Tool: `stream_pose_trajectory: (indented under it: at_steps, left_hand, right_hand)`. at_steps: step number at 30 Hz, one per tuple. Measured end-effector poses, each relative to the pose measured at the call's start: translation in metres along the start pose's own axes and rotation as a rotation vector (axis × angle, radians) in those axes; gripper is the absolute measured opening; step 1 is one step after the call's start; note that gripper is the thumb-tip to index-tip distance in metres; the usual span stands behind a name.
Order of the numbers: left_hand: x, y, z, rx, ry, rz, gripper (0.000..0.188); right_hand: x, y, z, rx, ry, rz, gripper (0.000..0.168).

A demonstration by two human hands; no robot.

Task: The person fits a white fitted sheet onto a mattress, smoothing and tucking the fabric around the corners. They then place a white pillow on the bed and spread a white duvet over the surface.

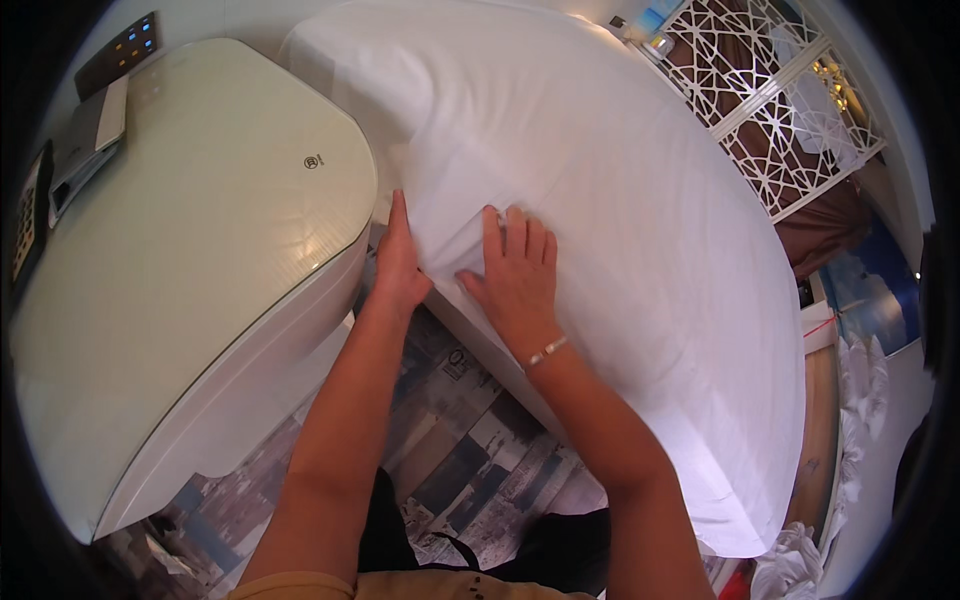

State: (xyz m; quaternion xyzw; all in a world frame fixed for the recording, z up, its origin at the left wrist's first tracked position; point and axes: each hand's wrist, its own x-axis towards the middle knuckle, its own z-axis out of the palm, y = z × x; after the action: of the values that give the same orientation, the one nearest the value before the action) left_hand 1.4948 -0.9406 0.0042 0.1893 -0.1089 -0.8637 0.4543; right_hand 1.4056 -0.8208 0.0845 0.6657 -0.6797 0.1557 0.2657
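A white sheet (645, 225) covers a mattress, with wrinkles near its left edge. My right hand (521, 274) lies on top of the sheet close to that edge, fingers spread and thumb out to the left; a bracelet is on the wrist. At the mattress's side, in the gap beside the glass-topped cabinet, is my left hand (401, 259). Its index finger points away from me and its edge touches the sheet; the other fingers are partly hidden, so whether they grip the fabric cannot be told.
The glass-topped white cabinet (225, 187) stands close on the left, bearing a folder-like holder (90, 146). Patchwork-patterned flooring (457, 457) shows between cabinet and bed. A white lattice screen (765, 97) stands at the upper right. Crumpled white fabric (787, 566) lies at the lower right.
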Motion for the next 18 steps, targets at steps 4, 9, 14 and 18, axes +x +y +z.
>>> stream_pose_trajectory:
  at_steps: [4,9,14,18]
  left_hand:
    - [-0.017,0.009,0.01,0.27,-0.03,0.04,0.052]
    - [-0.011,0.008,-0.006,0.095,-0.153,-0.038,0.042]
    - [-0.018,0.001,-0.003,-0.218,-0.371,-0.165,0.038]
    - [-0.023,0.006,-0.006,-0.165,-0.321,-0.17,0.039]
  right_hand:
    - [0.003,0.013,0.025,-0.058,0.058,-0.259,0.073]
    - [-0.015,-0.015,0.01,0.13,-0.16,-0.231,0.074]
    - [-0.012,-0.009,0.041,0.253,-0.115,-0.095,0.041]
    - [-0.009,-0.011,0.044,0.399,0.015,-0.153,0.035]
